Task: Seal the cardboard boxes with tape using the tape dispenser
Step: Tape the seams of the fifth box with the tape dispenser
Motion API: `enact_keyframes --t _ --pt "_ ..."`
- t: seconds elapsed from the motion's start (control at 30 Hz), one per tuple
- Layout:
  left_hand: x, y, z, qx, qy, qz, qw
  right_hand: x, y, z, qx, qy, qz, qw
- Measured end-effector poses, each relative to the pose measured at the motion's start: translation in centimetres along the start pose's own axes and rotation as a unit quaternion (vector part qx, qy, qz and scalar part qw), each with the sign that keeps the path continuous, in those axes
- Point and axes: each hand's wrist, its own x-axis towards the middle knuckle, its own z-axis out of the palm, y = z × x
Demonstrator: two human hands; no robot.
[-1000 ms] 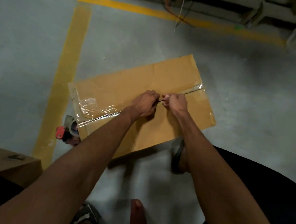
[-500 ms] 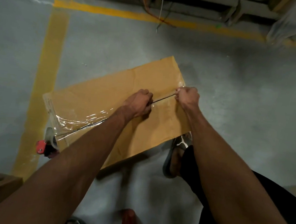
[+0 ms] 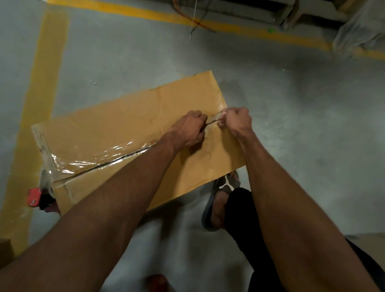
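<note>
At lower left the tape dispenser [image 3: 38,195] lies against the flattened cardboard box [image 3: 122,127] at frame centre, where the left hand [image 3: 189,128] and, just right, the right hand [image 3: 237,119] pinch a clear tape strip [image 3: 214,119] between them.

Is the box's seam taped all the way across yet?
Not yet. Clear tape covers the seam on the left of the box; near the right end, the left hand and right hand pinch a lifted strip.
</note>
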Motion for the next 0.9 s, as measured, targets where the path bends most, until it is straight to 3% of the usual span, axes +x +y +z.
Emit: enact_keyframes --t 0.07,0.13,0.27,0.33,0.47,0.63,0.9 --pt "0.0 0.1 0.1 -0.009 0.007 0.0 1.0 1.0 0.2 -1.4 0.017 -0.013 0.019 1.0" --pt "0.0 -0.1 0.3 -0.016 0.015 0.004 1.0 2.4 1.3 -3.5 -0.022 0.021 0.011 0.999" --pt "-0.6 0.0 0.3 -0.034 0.023 -0.01 0.999 0.9 1.9 -3.4 -0.064 0.084 -0.095 0.99" --pt "-1.5 -0.1 -0.1 -0.032 0.017 -0.022 0.999 -0.3 1.2 -1.1 -0.062 0.013 -0.126 0.99" --pt "-4.8 -2.4 -1.3 -0.021 -0.004 -0.044 0.999 -2.4 0.1 4.0 -0.098 -0.135 -0.089 0.982" --pt "-12.3 -7.3 -2.9 -0.024 -0.002 -0.081 0.996 -6.7 0.5 10.0 -0.095 -0.164 -0.052 0.981" --pt "-24.2 -13.1 -5.0 -0.029 -0.02 -0.152 0.988 -16.5 -1.3 21.0 -0.128 -0.269 -0.074 0.952"
